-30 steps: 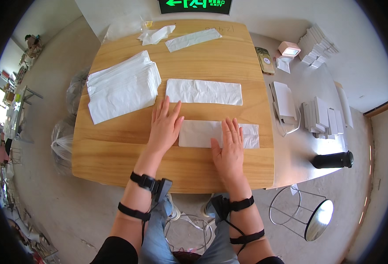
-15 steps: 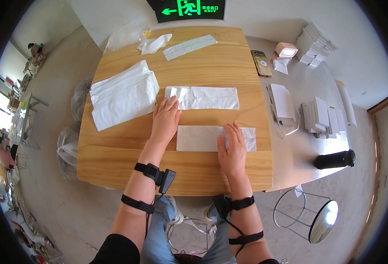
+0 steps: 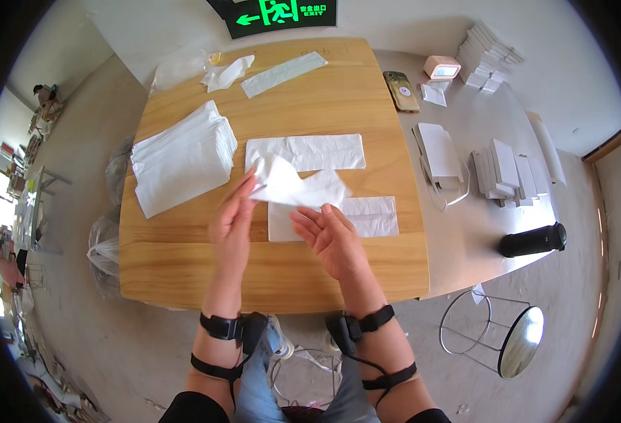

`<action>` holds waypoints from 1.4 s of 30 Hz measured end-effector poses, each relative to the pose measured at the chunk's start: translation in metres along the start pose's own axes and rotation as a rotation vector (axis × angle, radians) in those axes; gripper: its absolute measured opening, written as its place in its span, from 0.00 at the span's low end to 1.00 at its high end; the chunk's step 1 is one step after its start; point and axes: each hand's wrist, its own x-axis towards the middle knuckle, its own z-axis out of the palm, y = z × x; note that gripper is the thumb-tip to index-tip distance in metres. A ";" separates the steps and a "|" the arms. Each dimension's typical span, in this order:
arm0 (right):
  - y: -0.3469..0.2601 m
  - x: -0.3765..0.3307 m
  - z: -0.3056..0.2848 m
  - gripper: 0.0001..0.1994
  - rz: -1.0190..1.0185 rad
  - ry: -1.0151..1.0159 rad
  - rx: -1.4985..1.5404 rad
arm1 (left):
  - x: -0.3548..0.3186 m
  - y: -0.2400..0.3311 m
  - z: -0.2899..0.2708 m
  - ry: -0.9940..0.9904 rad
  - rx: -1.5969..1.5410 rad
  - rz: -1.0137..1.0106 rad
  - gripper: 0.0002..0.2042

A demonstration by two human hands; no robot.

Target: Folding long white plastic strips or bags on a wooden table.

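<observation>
A thin, crumpled white sheet (image 3: 297,187) hangs lifted above the table, blurred by motion. My left hand (image 3: 231,220) pinches its left end between thumb and fingers. Just under its lower edge is my right hand (image 3: 333,243), palm turned inward, fingers loosely curled and apart, the thumb tip at the sheet's edge. Beneath and behind lie a flat white strip (image 3: 331,151) and, nearer me, a second folded white strip (image 3: 374,217), partly covered by my right hand and the sheet. A thick stack of white sheets (image 3: 182,161) rests to the left of my left hand.
On the wooden table's (image 3: 183,268) far side are a crumpled white piece (image 3: 227,73), a long pale strip (image 3: 284,74) and clear plastic (image 3: 176,74). A metal table at right holds a phone (image 3: 401,92), white boxes (image 3: 502,170) and a black flask (image 3: 533,240). A stool (image 3: 519,342) stands below.
Both hands have come up off the table and closer together. A white sheet is now lifted in my left hand. My right hand has moved left and turned over.
</observation>
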 end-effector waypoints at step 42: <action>-0.010 -0.008 -0.008 0.24 -0.403 0.354 -1.473 | -0.027 -0.050 -0.025 -0.343 0.838 0.052 0.21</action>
